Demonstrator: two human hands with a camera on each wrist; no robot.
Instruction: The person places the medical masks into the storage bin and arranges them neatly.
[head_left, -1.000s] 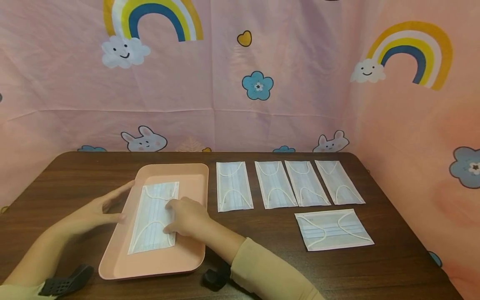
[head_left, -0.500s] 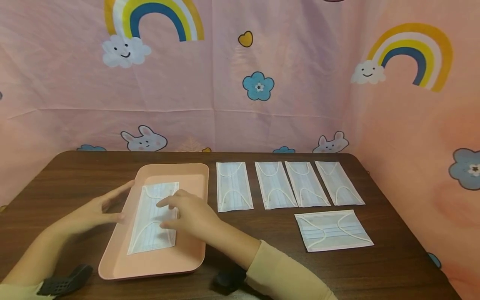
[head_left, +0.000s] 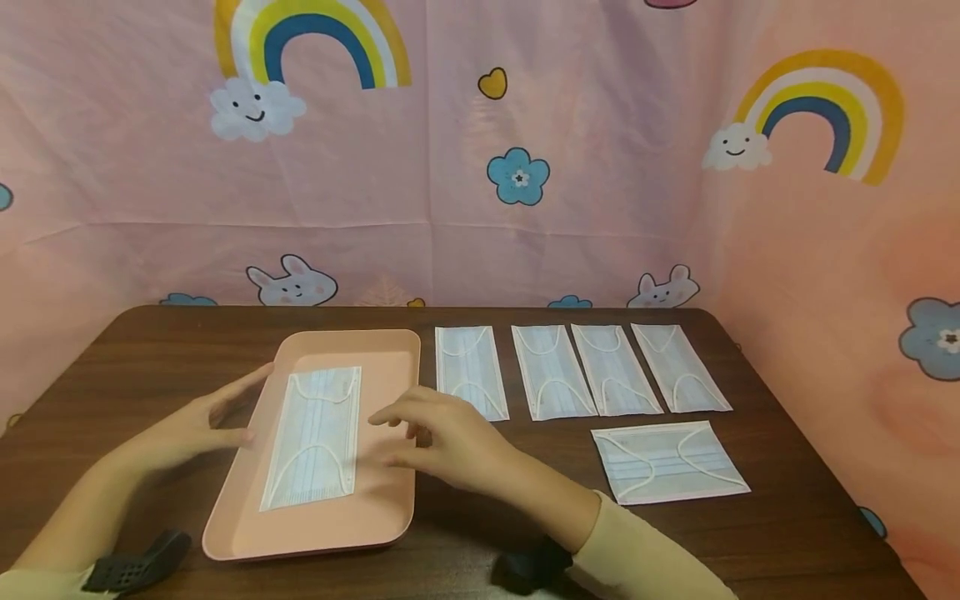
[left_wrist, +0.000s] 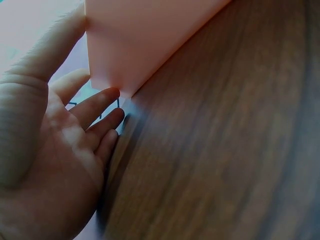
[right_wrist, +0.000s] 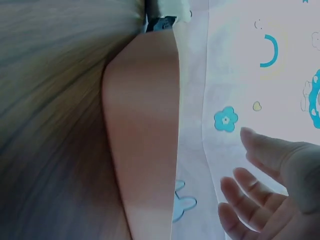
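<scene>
A pale blue face mask (head_left: 315,437) with white ear loops lies lengthwise in a shallow pink tray (head_left: 322,533). My left hand (head_left: 176,429) is spread at the tray's left side, its thumb and fingertips touching the rim. In the left wrist view the thumb (left_wrist: 60,40) lies against the pink wall, and the other fingers are loosely extended. Over the tray's right edge hovers my right hand (head_left: 450,433), holding nothing. Its fingers are relaxed and apart from the mask, and the right wrist view shows the tray wall (right_wrist: 145,125) beside it.
Right of the tray, several more masks lie in a row, the leftmost mask (head_left: 468,362) partly behind my right hand. Another mask (head_left: 671,462) lies sideways nearer me. The brown wooden table (head_left: 540,475) ends at a patterned pink curtain (head_left: 360,183).
My right hand has lifted off the mask in the tray and drawn back to the right, past the tray's right edge. The left hand has stayed at the rim.
</scene>
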